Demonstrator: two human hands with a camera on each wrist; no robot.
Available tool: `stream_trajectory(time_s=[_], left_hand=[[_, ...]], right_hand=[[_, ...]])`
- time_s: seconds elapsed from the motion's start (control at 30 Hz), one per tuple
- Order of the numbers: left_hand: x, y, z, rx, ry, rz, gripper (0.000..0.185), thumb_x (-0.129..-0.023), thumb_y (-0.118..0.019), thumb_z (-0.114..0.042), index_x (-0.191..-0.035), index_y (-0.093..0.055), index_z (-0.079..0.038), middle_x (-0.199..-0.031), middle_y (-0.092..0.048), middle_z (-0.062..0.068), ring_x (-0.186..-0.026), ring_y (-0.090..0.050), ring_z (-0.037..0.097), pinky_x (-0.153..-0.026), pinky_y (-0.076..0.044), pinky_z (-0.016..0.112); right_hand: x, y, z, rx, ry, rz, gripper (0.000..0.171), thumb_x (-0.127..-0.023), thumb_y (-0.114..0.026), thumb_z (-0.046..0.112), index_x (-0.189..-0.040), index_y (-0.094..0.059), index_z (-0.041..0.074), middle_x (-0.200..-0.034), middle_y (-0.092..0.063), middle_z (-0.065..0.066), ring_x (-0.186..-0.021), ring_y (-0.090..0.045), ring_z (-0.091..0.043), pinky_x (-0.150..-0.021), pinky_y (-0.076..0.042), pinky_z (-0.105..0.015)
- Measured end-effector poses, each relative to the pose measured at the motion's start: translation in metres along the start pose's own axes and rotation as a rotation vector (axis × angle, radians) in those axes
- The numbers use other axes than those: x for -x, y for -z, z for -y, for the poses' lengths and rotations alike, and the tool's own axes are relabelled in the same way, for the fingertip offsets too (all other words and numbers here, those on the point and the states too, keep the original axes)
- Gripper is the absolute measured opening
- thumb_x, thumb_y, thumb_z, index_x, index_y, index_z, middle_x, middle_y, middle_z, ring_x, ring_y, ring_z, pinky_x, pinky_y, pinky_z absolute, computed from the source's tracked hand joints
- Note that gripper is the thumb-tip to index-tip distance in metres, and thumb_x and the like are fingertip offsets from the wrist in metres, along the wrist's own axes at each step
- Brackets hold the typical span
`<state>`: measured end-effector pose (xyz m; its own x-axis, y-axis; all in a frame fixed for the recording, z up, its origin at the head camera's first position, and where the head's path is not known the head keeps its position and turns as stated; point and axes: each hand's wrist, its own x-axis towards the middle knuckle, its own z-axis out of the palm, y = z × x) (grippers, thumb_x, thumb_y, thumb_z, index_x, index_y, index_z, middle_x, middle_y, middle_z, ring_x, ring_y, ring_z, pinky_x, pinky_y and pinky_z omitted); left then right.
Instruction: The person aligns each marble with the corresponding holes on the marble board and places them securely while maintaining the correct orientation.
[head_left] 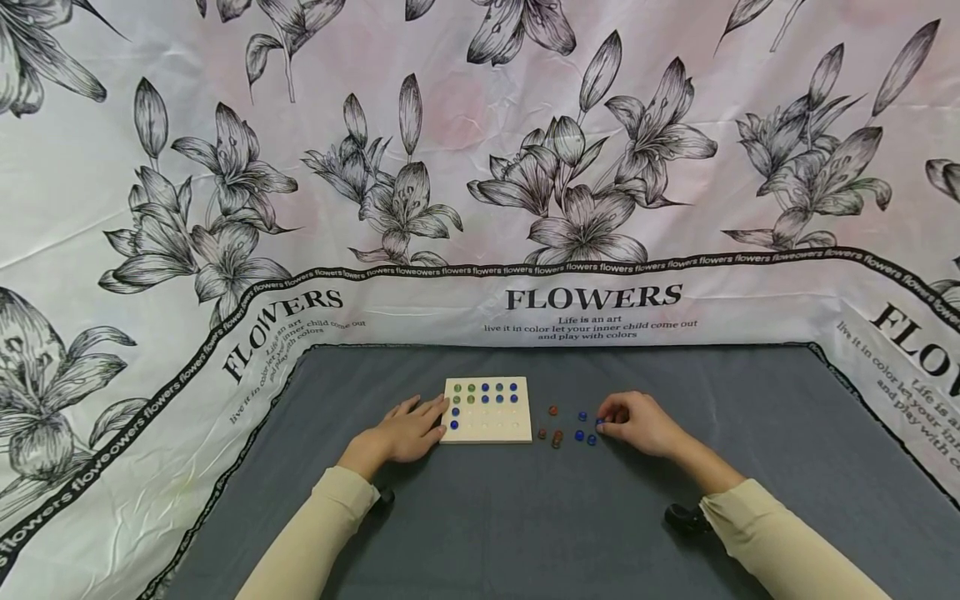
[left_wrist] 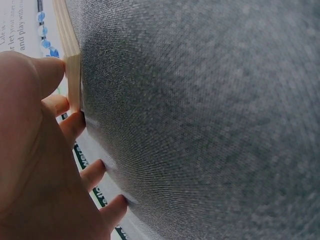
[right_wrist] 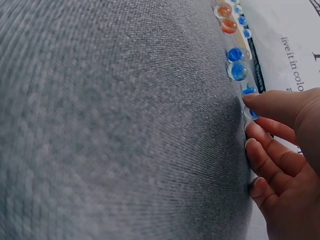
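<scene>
A pale wooden board with rows of shallow hollows lies on the cloth; green marbles and blue marbles sit in its back rows, with two more blue ones down its left column. My left hand rests at the board's left edge, thumb and fingertips touching the side, fingers loosely extended. To the right of the board, my right hand pinches a blue marble between thumb and index finger, low over the cloth. Beside those fingertips lie loose blue marbles.
Several orange-brown marbles lie between the board and the blue ones. A dark grey cloth covers the table. Behind it hangs a white curtain with flower prints and lettering.
</scene>
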<state>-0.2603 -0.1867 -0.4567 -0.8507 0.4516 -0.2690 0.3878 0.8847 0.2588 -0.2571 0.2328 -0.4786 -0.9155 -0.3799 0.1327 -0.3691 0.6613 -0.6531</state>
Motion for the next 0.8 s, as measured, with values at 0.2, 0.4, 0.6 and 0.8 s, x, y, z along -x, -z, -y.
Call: stream_trajectory(time_s=[0.2, 0.4, 0.6, 0.8], left_hand=[[-0.002, -0.001, 0.002, -0.009, 0.003, 0.0, 0.058, -0.112, -0.039, -0.038, -0.165, -0.026, -0.019, -0.17, -0.022, 0.001, -0.156, -0.015, 0.04, -0.123, -0.015, 0.061], [-0.002, -0.002, 0.002, -0.012, 0.004, -0.001, 0.057, -0.112, -0.038, -0.039, -0.164, -0.027, -0.019, -0.17, -0.023, 0.002, -0.155, -0.016, 0.04, -0.123, -0.016, 0.062], [-0.003, -0.001, 0.001, -0.013, 0.006, 0.001, 0.058, -0.112, -0.037, -0.04, -0.165, -0.026, -0.019, -0.17, -0.023, 0.002, -0.156, -0.016, 0.04, -0.123, -0.016, 0.062], [-0.003, 0.0, -0.001, -0.011, 0.013, 0.004, 0.058, -0.112, -0.038, -0.039, -0.165, -0.026, -0.019, -0.17, -0.023, 0.003, -0.156, -0.016, 0.04, -0.123, -0.016, 0.062]], right_hand=[[0.002, 0.004, 0.004, -0.02, 0.003, 0.02, 0.01, -0.089, -0.079, 0.011, -0.095, -0.073, 0.006, -0.081, -0.066, 0.003, -0.072, -0.059, -0.011, -0.061, -0.048, -0.026], [0.004, 0.004, 0.006, -0.046, -0.007, 0.019, 0.01, -0.091, -0.078, 0.012, -0.096, -0.072, 0.005, -0.083, -0.067, 0.002, -0.073, -0.06, -0.011, -0.061, -0.049, -0.026], [0.004, 0.005, 0.012, -0.048, 0.011, -0.001, 0.009, -0.092, -0.077, 0.012, -0.098, -0.073, 0.006, -0.085, -0.067, 0.003, -0.076, -0.062, -0.011, -0.065, -0.05, -0.028], [0.003, 0.008, 0.023, -0.064, 0.041, 0.012, 0.012, -0.093, -0.076, 0.014, -0.101, -0.072, 0.006, -0.087, -0.067, 0.004, -0.079, -0.062, -0.011, -0.066, -0.052, -0.028]])
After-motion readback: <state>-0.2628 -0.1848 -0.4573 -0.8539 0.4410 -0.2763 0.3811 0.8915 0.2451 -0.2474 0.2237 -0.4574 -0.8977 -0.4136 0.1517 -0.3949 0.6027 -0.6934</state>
